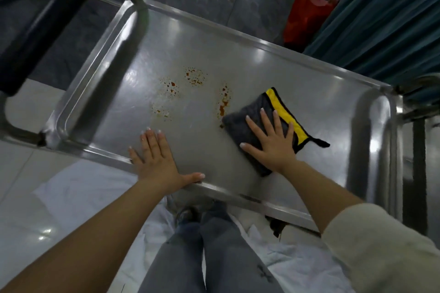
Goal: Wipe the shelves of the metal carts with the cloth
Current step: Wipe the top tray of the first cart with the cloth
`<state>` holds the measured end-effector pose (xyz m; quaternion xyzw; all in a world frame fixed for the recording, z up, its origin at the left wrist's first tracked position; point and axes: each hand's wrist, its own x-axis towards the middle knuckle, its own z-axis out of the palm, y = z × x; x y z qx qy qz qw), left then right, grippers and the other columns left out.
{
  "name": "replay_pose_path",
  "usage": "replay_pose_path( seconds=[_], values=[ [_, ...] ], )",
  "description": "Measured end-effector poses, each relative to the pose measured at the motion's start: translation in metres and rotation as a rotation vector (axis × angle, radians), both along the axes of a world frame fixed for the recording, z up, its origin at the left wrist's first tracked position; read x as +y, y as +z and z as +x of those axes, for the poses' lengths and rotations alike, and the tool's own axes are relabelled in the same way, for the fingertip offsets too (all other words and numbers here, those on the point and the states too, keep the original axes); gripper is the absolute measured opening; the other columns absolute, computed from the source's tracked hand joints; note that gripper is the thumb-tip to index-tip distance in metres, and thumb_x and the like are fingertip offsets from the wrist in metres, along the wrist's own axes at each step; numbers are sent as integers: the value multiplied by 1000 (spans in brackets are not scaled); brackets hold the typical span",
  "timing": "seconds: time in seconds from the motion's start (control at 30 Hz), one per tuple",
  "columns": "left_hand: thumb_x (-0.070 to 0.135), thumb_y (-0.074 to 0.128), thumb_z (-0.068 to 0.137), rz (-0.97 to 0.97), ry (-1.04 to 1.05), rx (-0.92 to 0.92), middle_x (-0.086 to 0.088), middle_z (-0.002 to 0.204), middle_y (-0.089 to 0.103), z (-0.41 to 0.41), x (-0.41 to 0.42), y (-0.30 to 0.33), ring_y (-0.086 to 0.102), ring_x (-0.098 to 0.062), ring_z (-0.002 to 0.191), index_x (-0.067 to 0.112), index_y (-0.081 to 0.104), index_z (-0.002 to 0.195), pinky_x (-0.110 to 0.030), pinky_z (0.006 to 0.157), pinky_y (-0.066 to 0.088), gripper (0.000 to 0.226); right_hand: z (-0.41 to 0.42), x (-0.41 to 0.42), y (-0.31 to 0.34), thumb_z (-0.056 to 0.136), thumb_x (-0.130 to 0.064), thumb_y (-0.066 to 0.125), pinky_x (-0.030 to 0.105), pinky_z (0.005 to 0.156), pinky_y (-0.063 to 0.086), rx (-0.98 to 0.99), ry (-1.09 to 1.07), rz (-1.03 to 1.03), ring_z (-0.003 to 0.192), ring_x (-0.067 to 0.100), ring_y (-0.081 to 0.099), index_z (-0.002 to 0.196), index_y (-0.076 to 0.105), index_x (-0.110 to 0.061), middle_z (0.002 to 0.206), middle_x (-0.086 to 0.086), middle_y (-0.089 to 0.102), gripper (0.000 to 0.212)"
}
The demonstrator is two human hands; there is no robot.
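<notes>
Where stains end: cloth (258, 123) under right hand (271, 143).

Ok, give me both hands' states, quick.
Left hand: open, flat on the cart shelf.
Right hand: open, pressing the cloth.

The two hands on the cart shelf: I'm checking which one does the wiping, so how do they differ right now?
The right hand presses flat on the grey and yellow cloth, fingers spread; the left hand lies on bare metal of the shelf, fingers together. The left hand rests at the shelf's near rim, thumb along the edge; the right hand is farther in, beside the orange-brown stains. Both are open, palms down.
</notes>
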<state>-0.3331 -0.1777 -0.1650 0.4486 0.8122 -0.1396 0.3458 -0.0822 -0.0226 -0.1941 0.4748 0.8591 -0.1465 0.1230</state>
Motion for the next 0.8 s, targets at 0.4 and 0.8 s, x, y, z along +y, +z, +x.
replay_pose_path(
  seconds=[0.4,0.8],
  values=[
    [107,5,26,23,33,75,-14,139,-53,1,-3,-16,-49,-30,128,9,-46,132,-60,112,-15,153,-118,188,0,64,-92,6,64,101,-23,37,-76,-182,141,24,-28,140,-3,-59,157,-13,-21,84],
    [105,8,27,6,46,69,-17,137,-54,-3,-12,-11,-46,-35,129,7,-49,129,-61,112,-12,153,-74,37,3,81,-76,-8,60,105,-23,114,284,-110,138,17,-36,134,-14,-63,155,-14,-21,54]
  ],
)
